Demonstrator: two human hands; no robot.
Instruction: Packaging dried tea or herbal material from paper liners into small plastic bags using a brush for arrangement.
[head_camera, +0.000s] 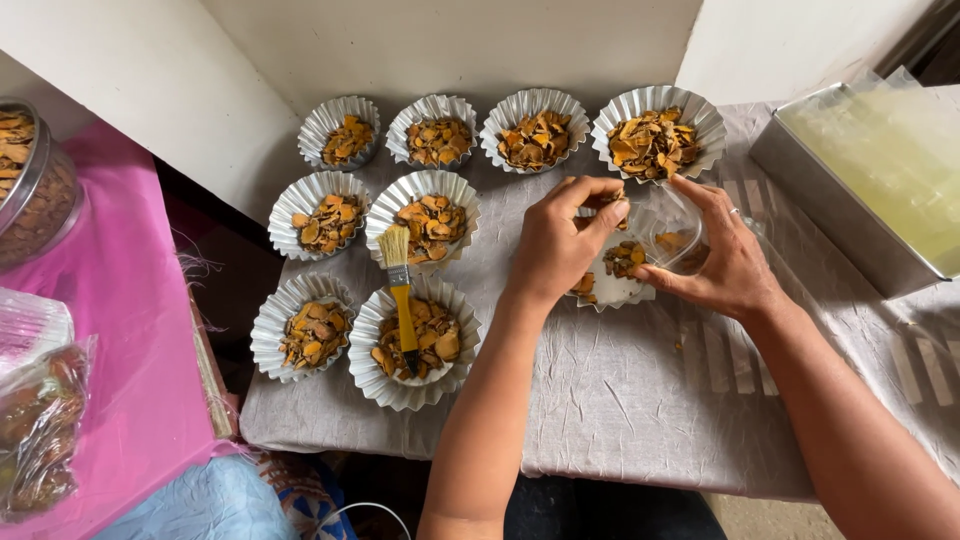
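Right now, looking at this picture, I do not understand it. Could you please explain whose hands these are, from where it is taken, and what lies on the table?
The one picture comes from a camera on a person's head, looking down at their own bare hands. The left hand pinches a few dried orange-brown slices. The right hand tilts a clear plastic container over a fluted foil cup. More filled foil cups stand on the cloth-covered table. A yellow brush rests across two of them. A metal tray sits to the right.

At frame centre, my left hand pinched dried slices over a fluted foil cup while my right hand tilted a clear container beside it.
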